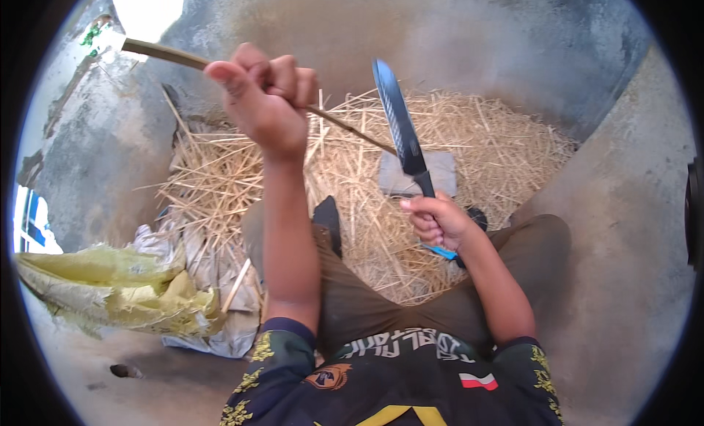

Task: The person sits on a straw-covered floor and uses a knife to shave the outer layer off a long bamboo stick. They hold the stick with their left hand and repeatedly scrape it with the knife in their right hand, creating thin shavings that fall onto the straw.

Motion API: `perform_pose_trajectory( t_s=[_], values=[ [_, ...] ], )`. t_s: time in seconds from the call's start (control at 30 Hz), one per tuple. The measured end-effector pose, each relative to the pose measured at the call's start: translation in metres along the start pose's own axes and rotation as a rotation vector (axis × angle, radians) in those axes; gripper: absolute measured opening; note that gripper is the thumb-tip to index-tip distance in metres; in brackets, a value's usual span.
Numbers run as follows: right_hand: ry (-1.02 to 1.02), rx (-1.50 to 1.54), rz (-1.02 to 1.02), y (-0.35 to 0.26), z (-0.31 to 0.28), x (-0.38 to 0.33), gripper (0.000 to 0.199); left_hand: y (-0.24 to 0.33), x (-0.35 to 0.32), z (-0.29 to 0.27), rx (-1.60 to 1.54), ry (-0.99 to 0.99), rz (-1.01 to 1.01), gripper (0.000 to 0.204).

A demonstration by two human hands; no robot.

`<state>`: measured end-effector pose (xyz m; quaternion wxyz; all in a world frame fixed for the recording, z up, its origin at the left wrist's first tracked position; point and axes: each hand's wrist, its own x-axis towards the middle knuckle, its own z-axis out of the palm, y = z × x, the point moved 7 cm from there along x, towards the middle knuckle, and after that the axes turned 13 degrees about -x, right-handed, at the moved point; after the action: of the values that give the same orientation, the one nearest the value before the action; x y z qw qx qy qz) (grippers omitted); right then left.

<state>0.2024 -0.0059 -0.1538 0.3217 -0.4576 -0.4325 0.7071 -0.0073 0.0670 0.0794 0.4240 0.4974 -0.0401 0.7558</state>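
My left hand (268, 103) is raised and closed round a thin bamboo-like stick (165, 53). The stick slants from the upper left down to the right, and its lower end meets a grey block (438, 173) on the floor, close to the knife. In my right hand (440, 219) is the handle of a knife (400, 114) with a broad dark blade, its tip pointing up and away. From this view I cannot tell whether the blade touches the stick. A blue and black tail end of the handle shows below my fist.
Loose straw-like slivers (484, 133) cover the floor around the block. To the left lies a crumpled yellow woven sack (110, 287), next to whitish sacking (238, 331). A concrete wall (411, 30) stands at the back, and my legs flank the work spot.
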Motion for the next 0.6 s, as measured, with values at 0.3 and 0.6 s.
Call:
perform_pose_trajectory(
  t_s=[0.3,0.6],
  values=[
    [0.622,-0.118,-1.165,-0.185,0.006,-0.113,0.040,0.001,0.000,0.011,0.032,0.086,0.116,0.059],
    [0.688,-1.046,0.089,0.038,-0.089,0.050,0.037,-0.016,-0.003,0.058,0.114,-0.066,0.165,0.054]
  ],
)
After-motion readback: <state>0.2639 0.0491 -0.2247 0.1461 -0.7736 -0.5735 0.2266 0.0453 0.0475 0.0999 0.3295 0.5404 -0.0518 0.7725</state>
